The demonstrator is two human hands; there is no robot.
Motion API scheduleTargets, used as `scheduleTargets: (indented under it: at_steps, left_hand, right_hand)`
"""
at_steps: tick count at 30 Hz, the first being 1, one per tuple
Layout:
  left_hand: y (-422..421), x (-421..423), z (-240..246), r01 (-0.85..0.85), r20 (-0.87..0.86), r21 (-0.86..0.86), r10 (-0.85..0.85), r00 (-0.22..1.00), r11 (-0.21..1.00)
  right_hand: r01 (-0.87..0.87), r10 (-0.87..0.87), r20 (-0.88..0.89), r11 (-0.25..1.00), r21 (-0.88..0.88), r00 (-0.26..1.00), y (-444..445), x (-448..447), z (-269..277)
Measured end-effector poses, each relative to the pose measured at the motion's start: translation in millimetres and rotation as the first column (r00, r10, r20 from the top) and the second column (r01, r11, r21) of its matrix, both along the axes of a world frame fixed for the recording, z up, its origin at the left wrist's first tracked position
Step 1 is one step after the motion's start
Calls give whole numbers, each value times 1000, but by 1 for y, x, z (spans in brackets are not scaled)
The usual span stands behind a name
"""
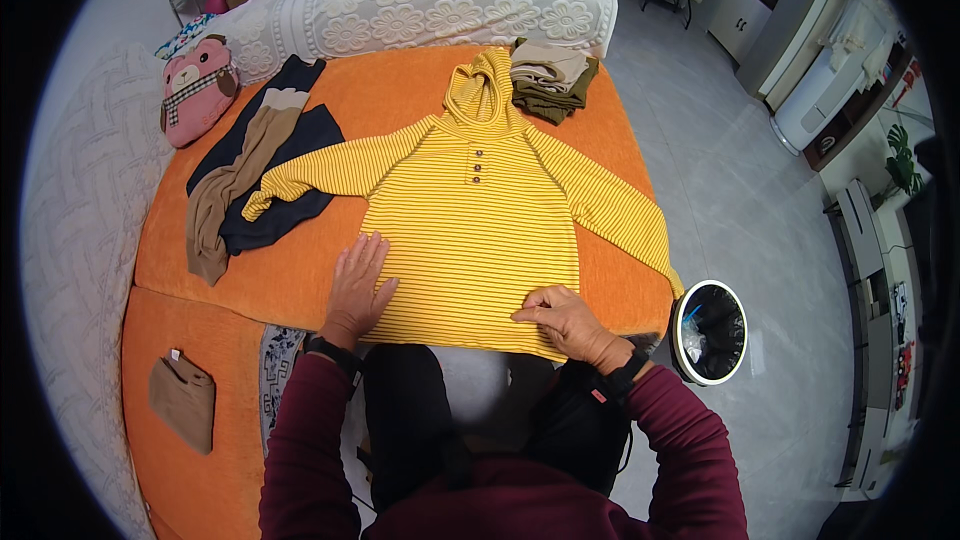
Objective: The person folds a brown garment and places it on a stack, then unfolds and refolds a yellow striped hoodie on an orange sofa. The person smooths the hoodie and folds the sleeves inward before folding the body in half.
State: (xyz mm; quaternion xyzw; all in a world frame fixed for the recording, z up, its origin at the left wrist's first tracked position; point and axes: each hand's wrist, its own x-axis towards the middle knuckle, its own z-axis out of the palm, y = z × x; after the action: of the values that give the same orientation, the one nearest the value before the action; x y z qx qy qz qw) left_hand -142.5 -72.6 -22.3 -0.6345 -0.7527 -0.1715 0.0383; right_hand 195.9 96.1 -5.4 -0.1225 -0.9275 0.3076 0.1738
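Observation:
A yellow striped hooded shirt [472,232] lies spread on the orange sofa cover [360,90], its hood away from me and its button placket facing up. Both sleeves reach outward; the left one rests partly on dark navy and brown garments [255,165]. My left hand [358,286] lies flat, fingers a little apart, on the shirt's lower left edge and holds nothing. Near the lower right part of the hem, my right hand [564,319] touches the shirt with thumb and forefinger together; whether fabric is pinched between them cannot be told.
Folded beige and olive clothes [553,79] are stacked right of the hood. A pink bear cushion [199,90] sits at the far left, a folded brown garment [182,403] at the lower left. A lined waste bin [711,332] stands on the floor by the right sleeve's cuff.

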Motion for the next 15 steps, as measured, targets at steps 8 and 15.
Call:
scheduleTargets:
  at_steps: [8,15]
  left_hand:
    - [0,0,0,1,-9,3,-1,1000,1000]
    - [0,-1,0,-6,-16,-18,5,1000,1000]
  right_hand:
    - [-40,39,-38,998,-49,999,4,2,-3]
    - [-59,59,-18,998,3,998,6,3,-5]
